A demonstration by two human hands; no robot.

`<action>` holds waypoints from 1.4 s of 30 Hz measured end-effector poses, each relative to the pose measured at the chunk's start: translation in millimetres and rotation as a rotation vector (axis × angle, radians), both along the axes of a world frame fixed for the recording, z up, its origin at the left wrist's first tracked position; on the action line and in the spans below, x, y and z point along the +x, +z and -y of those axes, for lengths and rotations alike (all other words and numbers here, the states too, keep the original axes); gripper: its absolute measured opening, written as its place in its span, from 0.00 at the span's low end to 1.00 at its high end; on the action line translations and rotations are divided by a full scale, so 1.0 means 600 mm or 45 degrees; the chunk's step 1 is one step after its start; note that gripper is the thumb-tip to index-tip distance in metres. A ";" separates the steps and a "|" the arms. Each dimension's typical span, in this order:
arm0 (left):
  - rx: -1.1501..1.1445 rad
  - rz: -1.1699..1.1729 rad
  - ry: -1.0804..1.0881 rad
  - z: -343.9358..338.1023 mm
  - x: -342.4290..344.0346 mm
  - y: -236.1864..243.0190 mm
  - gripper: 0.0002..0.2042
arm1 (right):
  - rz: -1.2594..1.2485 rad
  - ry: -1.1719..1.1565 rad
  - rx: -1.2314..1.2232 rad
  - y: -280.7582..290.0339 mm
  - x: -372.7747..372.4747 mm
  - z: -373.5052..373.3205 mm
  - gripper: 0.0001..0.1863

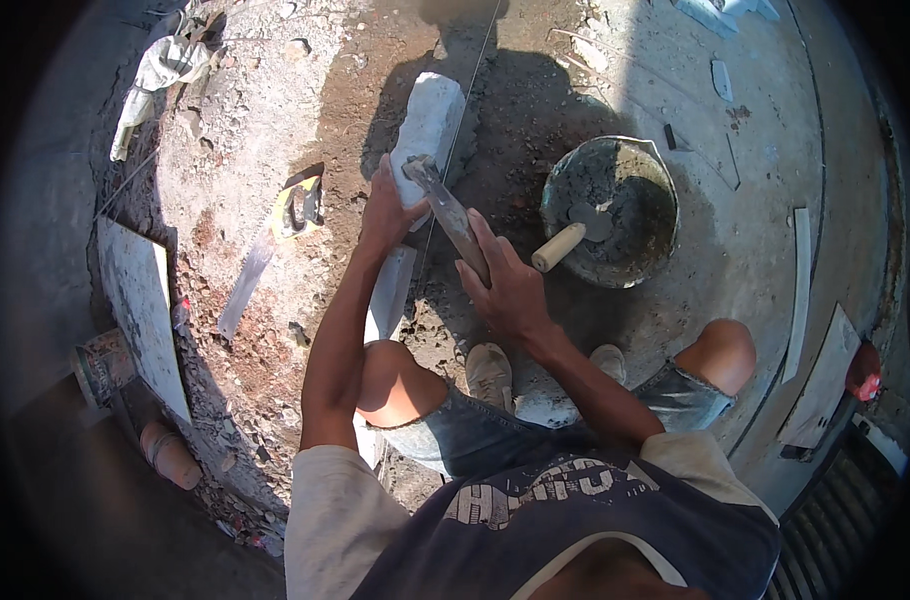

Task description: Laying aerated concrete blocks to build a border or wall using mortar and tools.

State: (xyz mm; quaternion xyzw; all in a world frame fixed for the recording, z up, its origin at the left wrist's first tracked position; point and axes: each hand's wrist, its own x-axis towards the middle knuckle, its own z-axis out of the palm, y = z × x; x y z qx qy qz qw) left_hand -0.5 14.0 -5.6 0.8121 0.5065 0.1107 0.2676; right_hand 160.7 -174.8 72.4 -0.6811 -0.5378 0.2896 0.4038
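Observation:
A long white block (430,115) with rough, chipped edges lies ahead of me, beside a taut string (478,60). My left hand (385,208) grips its near left side, the thumb spread along the near end. In my right hand (505,285) is a hammer (455,220), held by its worn wooden handle. The hammer's dark head is over the block's near part; whether it touches the block I cannot tell. Another pale block (390,290) sits closer to me, partly hidden by my left forearm and knee.
Right of my hands stands a bucket (665,215) of grey mortar, a trowel (560,247) resting in it. A handsaw (297,208) with a yellow-and-black handle lies left on rubble. Boards (140,300) and a pale strip (800,290) lie farther out on either side.

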 end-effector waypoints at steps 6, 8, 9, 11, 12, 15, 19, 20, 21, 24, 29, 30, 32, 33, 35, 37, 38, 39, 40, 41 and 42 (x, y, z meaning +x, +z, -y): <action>-0.064 -0.011 0.006 -0.006 0.011 -0.005 0.53 | 0.409 0.164 -0.259 -0.014 0.024 -0.146 0.38; -0.065 -0.028 0.011 0.001 0.018 -0.010 0.53 | 0.359 0.194 -0.287 -0.032 0.032 -0.140 0.37; -0.051 -0.050 0.018 0.000 0.015 -0.013 0.53 | 0.301 0.239 -0.304 -0.041 0.031 -0.143 0.36; -0.075 -0.088 0.046 0.013 0.003 -0.014 0.52 | 0.123 0.196 -0.198 -0.022 0.026 -0.105 0.37; -0.145 -0.066 0.026 0.010 0.005 -0.011 0.53 | -0.043 0.131 -0.088 -0.009 0.026 -0.075 0.37; -0.072 -0.052 0.004 -0.002 0.010 -0.009 0.54 | -0.319 0.070 -0.127 -0.012 0.038 0.015 0.38; 0.248 -0.124 0.061 0.015 -0.015 0.014 0.55 | -0.352 0.134 -0.629 0.008 0.053 0.147 0.39; 0.207 0.064 0.163 0.022 -0.032 0.033 0.53 | -0.338 0.141 -0.653 0.025 0.054 0.176 0.39; 0.148 0.108 0.286 0.034 -0.048 0.063 0.50 | -0.312 0.176 -0.779 0.049 0.055 0.207 0.40; -0.139 0.183 0.831 0.124 -0.046 0.181 0.47 | -0.349 0.157 -1.057 0.115 0.073 0.315 0.41; -0.501 -0.036 1.135 0.430 -0.185 0.339 0.45 | -0.890 -0.137 -1.530 0.342 0.095 0.362 0.34; -0.695 -0.033 1.230 0.517 -0.205 0.383 0.44 | -1.070 -0.280 -1.653 0.380 0.106 0.364 0.29; -1.061 -0.022 1.394 0.715 -0.236 0.465 0.44 | -1.250 -0.509 -1.788 0.447 0.127 0.370 0.16; -1.444 -0.031 1.407 0.798 -0.247 0.533 0.43 | -1.204 -0.453 -1.834 0.473 0.139 0.372 0.16; -1.731 -0.138 1.255 1.009 -0.238 0.619 0.49 | -1.197 -0.502 -2.003 0.523 0.174 0.364 0.13; -2.141 0.082 1.480 1.065 -0.135 0.780 0.50 | -1.154 -0.371 -1.909 0.552 0.205 0.363 0.12; -2.495 0.323 1.623 1.090 -0.088 0.847 0.51 | -1.165 -0.313 -1.911 0.564 0.213 0.355 0.11; -2.511 0.611 1.565 1.252 -0.055 0.770 0.52 | -1.206 -0.279 -1.919 0.576 0.229 0.345 0.11; -2.788 1.391 1.634 1.235 0.021 0.800 0.50 | -1.170 -0.167 -1.901 0.566 0.260 0.343 0.11; -2.751 1.493 1.740 1.320 0.092 0.845 0.50 | -1.159 -0.048 -1.907 0.562 0.289 0.335 0.11; -2.554 1.580 1.844 1.393 0.169 0.873 0.50 | -1.009 0.047 -1.886 0.576 0.319 0.315 0.11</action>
